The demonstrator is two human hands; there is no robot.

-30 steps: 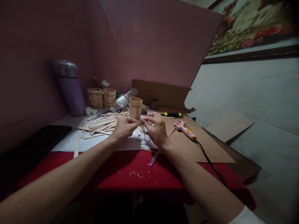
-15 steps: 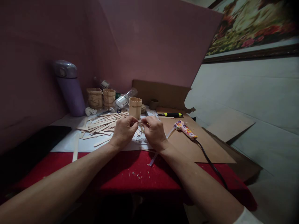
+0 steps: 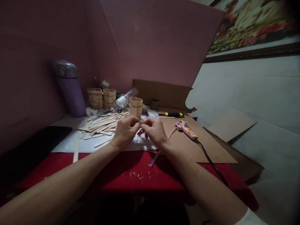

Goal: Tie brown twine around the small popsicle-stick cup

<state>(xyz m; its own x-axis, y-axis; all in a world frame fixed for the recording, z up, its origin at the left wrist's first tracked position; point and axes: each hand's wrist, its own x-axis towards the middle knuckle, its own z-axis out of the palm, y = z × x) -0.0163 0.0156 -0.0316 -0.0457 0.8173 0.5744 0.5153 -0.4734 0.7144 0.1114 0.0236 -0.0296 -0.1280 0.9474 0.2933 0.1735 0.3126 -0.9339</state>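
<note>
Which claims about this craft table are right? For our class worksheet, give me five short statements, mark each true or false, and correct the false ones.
1. The left hand and right hand are close together, in front of a wooden cup. True.
2. The flowered glue gun lies on the white sheet. False: it lies on the brown cardboard.
3. Loose wooden sticks lie in a heap left of that cup. True.
4. The right hand grips the black-and-yellow cutter. False: the cutter lies apart, beyond the glue gun; the hand's fingertips are pinched beside the left hand's.
5. The purple bottle stands left of the two rear cups. True.
</note>
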